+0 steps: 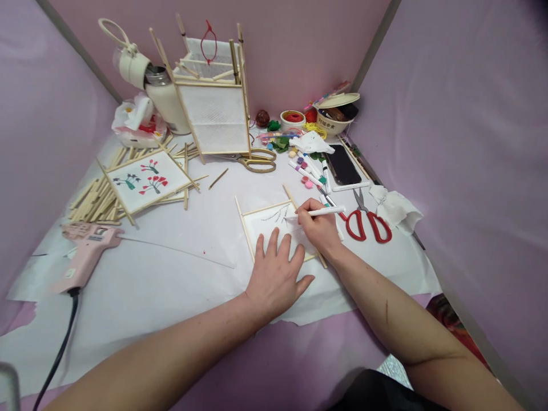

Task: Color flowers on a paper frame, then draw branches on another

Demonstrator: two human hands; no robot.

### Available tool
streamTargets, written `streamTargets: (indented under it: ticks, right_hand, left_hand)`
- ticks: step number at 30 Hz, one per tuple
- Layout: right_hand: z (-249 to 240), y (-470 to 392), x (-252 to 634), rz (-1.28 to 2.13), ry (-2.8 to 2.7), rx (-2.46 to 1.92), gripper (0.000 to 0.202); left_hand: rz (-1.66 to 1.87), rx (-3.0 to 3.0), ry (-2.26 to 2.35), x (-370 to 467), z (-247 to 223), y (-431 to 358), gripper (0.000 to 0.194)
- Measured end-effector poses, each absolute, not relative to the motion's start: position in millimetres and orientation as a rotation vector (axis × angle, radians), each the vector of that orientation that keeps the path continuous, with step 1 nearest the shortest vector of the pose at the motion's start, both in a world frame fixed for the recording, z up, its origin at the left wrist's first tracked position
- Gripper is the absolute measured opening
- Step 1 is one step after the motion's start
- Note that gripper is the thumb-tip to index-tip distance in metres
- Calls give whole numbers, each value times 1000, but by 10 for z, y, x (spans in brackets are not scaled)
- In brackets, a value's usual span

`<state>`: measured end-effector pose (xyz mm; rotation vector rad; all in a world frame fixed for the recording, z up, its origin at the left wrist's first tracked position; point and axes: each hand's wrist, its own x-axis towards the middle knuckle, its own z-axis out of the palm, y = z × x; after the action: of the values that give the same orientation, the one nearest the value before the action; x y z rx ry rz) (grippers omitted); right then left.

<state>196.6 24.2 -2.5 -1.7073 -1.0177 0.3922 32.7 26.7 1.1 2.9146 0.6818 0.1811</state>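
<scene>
My right hand (318, 227) grips a white marker pen (322, 211), its tip at the white panel (253, 224) framed with thin wooden sticks. Thin dark branch-like lines (276, 214) show on the panel's upper part. My left hand (276, 274) lies flat with fingers spread over the panel's lower part, hiding some of it. Just right of my right hand are scissors with red handles (379, 227). Further left rests another framed panel (143, 181) with red and dark flowers painted on it.
A stick-framed lantern-like box (218, 120) stands at the back over gold-handled scissors (261, 160). On the left are a pink glue gun (85, 254), a stick pile (96, 194) and an open cream bottle (166, 103). A phone (343, 164), loose markers (305, 171) and a bowl (334, 123) sit at back right.
</scene>
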Motion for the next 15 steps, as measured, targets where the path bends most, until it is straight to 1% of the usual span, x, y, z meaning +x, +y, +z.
streamTargets:
  ticks: [4, 9, 12, 15]
  right_hand:
    - [-4, 233, 2004, 384, -925, -1644, 15]
    - [33, 236, 2157, 597, -864, -1614, 9]
    - [17, 254, 2251, 598, -931, -1638, 5]
    - [-5, 273, 2287, 540, -962, -1645, 13]
  left_hand:
    - [174, 2919, 688, 330, 16, 263, 53]
    - [194, 2909, 697, 327, 19, 262, 53]
    - [210, 2905, 695, 320, 11, 265, 55]
    - [215, 2899, 696, 313, 3, 268, 55]
